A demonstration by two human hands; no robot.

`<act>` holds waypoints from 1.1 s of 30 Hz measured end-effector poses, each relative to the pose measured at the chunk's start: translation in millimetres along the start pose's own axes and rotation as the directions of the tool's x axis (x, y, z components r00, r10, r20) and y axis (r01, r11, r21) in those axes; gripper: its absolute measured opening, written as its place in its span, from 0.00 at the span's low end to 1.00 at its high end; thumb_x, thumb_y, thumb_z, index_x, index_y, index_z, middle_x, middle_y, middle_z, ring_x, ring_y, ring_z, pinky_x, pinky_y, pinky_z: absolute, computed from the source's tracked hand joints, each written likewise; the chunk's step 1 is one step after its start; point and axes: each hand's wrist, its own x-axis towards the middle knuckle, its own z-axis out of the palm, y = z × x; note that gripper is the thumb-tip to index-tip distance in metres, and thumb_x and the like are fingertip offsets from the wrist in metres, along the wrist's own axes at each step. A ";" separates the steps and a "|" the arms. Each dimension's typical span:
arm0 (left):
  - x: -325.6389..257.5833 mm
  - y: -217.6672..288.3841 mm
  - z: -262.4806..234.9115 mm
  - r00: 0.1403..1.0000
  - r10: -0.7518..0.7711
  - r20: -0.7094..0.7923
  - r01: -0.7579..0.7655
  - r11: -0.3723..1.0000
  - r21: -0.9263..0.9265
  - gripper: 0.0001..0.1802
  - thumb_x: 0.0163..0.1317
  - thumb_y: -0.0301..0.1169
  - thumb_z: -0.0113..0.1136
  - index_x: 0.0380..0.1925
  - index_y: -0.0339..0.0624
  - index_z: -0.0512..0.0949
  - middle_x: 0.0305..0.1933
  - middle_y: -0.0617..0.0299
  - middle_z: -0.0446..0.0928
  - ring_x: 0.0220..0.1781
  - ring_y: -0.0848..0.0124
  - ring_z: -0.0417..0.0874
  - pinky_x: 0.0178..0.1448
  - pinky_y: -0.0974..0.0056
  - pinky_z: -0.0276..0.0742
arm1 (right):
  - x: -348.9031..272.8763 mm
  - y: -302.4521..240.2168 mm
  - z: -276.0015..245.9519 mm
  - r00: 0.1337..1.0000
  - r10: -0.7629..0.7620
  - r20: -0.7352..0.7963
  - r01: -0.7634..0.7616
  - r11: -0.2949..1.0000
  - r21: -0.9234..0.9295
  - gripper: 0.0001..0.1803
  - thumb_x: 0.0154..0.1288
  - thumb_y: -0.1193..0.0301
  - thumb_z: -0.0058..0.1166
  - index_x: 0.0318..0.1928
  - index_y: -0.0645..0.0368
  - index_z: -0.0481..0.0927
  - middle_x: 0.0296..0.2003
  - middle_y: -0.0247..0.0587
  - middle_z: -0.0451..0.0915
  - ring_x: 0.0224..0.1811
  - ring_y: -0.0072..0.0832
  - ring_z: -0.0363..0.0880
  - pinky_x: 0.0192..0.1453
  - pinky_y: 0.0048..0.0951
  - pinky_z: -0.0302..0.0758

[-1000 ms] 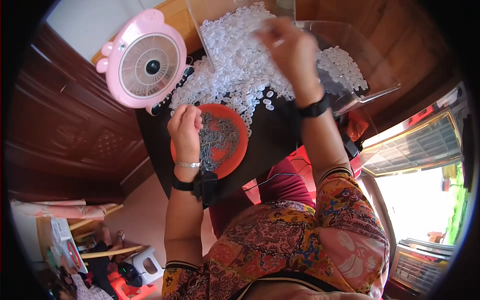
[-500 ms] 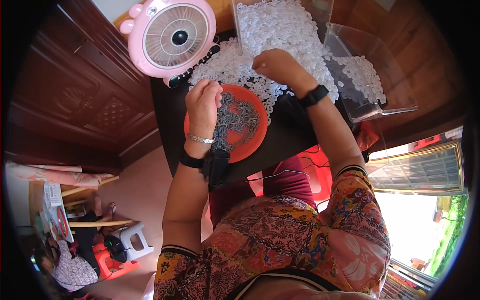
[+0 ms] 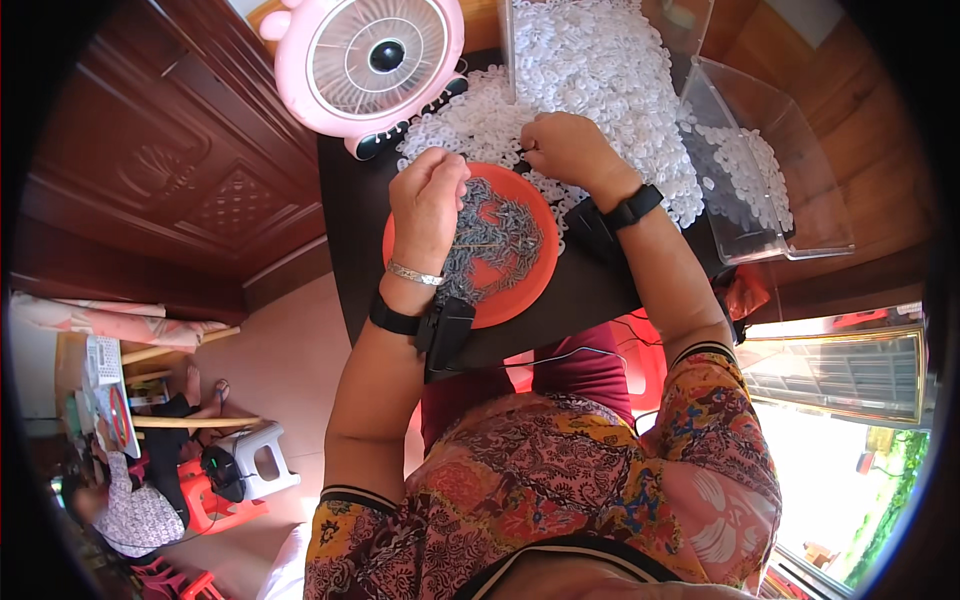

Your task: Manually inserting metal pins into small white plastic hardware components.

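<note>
My left hand [image 3: 426,205] is closed, fingers curled together, above the left part of a round orange-red plate [image 3: 507,312]. Small grey metal-looking pieces [image 3: 475,250] lie heaped in that plate. Whatever the left fingers hold is too small to make out. My right hand [image 3: 578,150] is also closed in a pinch, over the near edge of a large pile of small white plastic pieces [image 3: 600,75]. Anything between its fingertips is hidden. The two hands are apart, the right one slightly farther away.
A pink fan [image 3: 375,65] stands at the back left of the dark table [image 3: 350,215]. At the right, a clear plastic bin [image 3: 815,215] lies tilted with more white pieces in it. Another person [image 3: 145,510] sits at the far left, near red and grey stools.
The view has shifted a little, moving the table things rightward. My right hand has come slightly nearer to me and closer to my left hand. Both stay closed.
</note>
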 end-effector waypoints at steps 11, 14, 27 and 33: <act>0.4 1.6 -0.8 0.999 -0.036 -0.009 0.036 0.999 0.008 0.11 0.61 0.31 0.52 0.23 0.35 0.75 0.21 0.66 0.73 0.21 0.80 0.70 0.24 0.75 0.66 | 1.4 -9.0 0.7 0.998 -0.059 0.010 0.059 0.998 0.013 0.07 0.52 0.69 0.54 0.31 0.58 0.80 0.30 0.46 0.81 0.38 0.44 0.80 0.41 0.43 0.76; 1.5 3.2 -0.4 0.999 -0.041 -0.005 0.041 0.999 0.027 0.11 0.61 0.31 0.52 0.24 0.35 0.76 0.21 0.66 0.73 0.21 0.80 0.70 0.24 0.75 0.66 | 5.4 -8.7 2.0 0.999 -0.044 0.030 0.045 0.999 -0.014 0.06 0.54 0.71 0.51 0.30 0.59 0.80 0.30 0.48 0.81 0.38 0.43 0.81 0.40 0.42 0.77; 1.1 1.2 -1.9 0.998 -0.063 0.007 0.063 0.998 0.018 0.12 0.61 0.31 0.52 0.24 0.35 0.76 0.20 0.65 0.72 0.19 0.80 0.69 0.23 0.75 0.63 | 3.3 -7.9 12.3 0.983 -0.109 -0.146 0.113 0.993 0.021 0.07 0.55 0.74 0.46 0.30 0.60 0.78 0.30 0.48 0.80 0.36 0.43 0.80 0.39 0.41 0.76; 1.3 -3.8 -3.7 0.974 -0.175 0.144 0.161 0.982 0.103 0.19 0.66 0.40 0.44 0.28 0.38 0.77 0.21 0.65 0.74 0.18 0.79 0.71 0.22 0.76 0.61 | -7.7 -44.8 -30.4 0.941 -0.168 -0.295 0.332 0.633 0.700 0.05 0.59 0.73 0.54 0.36 0.59 0.76 0.29 0.43 0.78 0.33 0.41 0.78 0.39 0.32 0.75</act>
